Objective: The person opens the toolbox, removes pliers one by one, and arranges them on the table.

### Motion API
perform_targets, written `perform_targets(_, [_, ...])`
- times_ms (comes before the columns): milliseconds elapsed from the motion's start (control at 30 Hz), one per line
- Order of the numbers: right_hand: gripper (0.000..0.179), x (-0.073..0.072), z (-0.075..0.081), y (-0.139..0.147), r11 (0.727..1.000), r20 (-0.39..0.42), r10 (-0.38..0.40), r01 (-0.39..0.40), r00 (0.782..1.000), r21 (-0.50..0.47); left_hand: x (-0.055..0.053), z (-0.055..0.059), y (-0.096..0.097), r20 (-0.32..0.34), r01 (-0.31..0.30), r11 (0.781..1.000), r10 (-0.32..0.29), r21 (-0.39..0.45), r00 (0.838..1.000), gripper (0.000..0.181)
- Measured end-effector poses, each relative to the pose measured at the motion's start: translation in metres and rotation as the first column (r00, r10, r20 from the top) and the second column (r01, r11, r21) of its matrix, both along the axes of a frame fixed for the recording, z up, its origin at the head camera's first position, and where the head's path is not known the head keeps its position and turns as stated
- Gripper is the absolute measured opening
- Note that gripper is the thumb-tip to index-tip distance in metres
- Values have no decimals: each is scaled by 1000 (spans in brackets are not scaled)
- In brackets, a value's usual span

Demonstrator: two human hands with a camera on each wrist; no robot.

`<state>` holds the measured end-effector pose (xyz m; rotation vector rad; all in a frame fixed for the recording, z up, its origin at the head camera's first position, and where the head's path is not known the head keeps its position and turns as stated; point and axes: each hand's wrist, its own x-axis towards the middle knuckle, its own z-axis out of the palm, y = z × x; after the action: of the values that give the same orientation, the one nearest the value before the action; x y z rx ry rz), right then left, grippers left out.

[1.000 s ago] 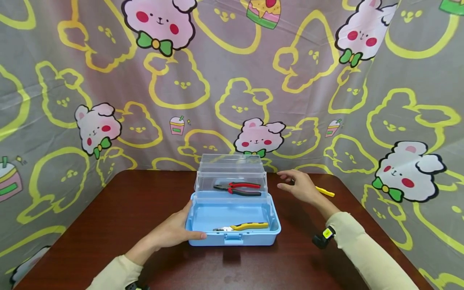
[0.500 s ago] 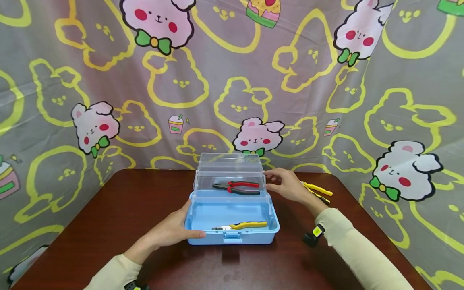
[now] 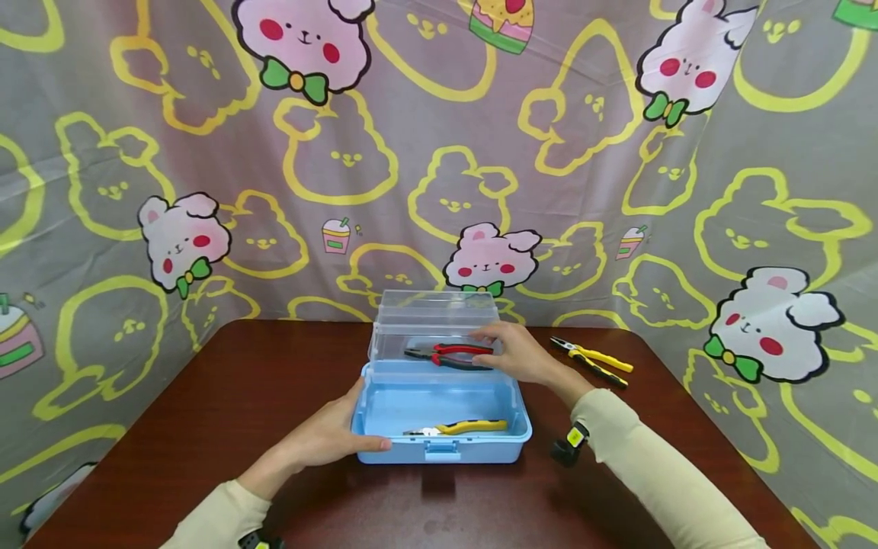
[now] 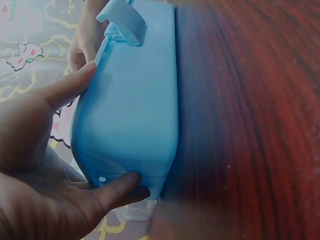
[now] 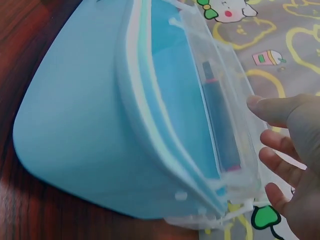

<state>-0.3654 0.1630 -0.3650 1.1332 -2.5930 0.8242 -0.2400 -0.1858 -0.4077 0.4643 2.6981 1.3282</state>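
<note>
A light blue toolbox [image 3: 384, 455] stands with its clear upper tray [image 3: 387, 345] raised at the back. In that tray lie red-and-black pliers [image 3: 453, 348]. Yellow-handled pliers [image 3: 473, 428] rest in the lower compartment near the front rim. My left hand [image 3: 329, 435] grips the box's left front corner; in the left wrist view its thumb lies on the rim and its fingers bend against the side wall. Over the tray's right end hovers my right hand [image 3: 517, 354], fingers loosely bent beside the handles of the red-and-black pliers. The right wrist view shows nothing in its grasp.
Another pair of pliers with yellow and black handles [image 3: 604, 357] lies on the dark wooden table [image 3: 261, 366], to the right of the box. A patterned curtain [image 3: 439, 152] hangs behind the table.
My right hand has moved left from beside the yellow-and-black pliers on the table to above the clear tray, uncovering those pliers. My left hand stays on the toolbox corner.
</note>
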Motion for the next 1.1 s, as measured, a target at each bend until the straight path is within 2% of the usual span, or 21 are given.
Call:
perform_targets(267, [46, -2, -1, -15, 997, 6, -17, 17, 1000, 82, 0, 1, 0, 1, 7, 1000, -7, 4, 1000, 128])
perform_targets(533, [48, -3, 4, -21, 987, 64, -80, 70, 995, 147, 1, 1, 1, 0, 3, 1000, -3, -6, 1000, 128])
perform_targets(633, [48, -3, 6, -24, 981, 74, -70, 55, 995, 188, 1, 1, 1, 4, -1, 1000, 1, -3, 1000, 129])
perform_targets(800, [51, -3, 11, -30, 963, 95, -60, 33, 994, 269, 0, 1, 0, 2, 8, 1000, -8, 8, 1000, 127])
perform_targets(967, [56, -6, 16, -36, 934, 131, -97, 44, 987, 355, -1, 1, 0, -1, 14, 1000, -14, 15, 1000, 127])
perform_targets(1100, [57, -8, 15, -38, 924, 160, -142, 73, 977, 375, -1, 0, 0, -2, 9, 1000, -9, 3, 1000, 128])
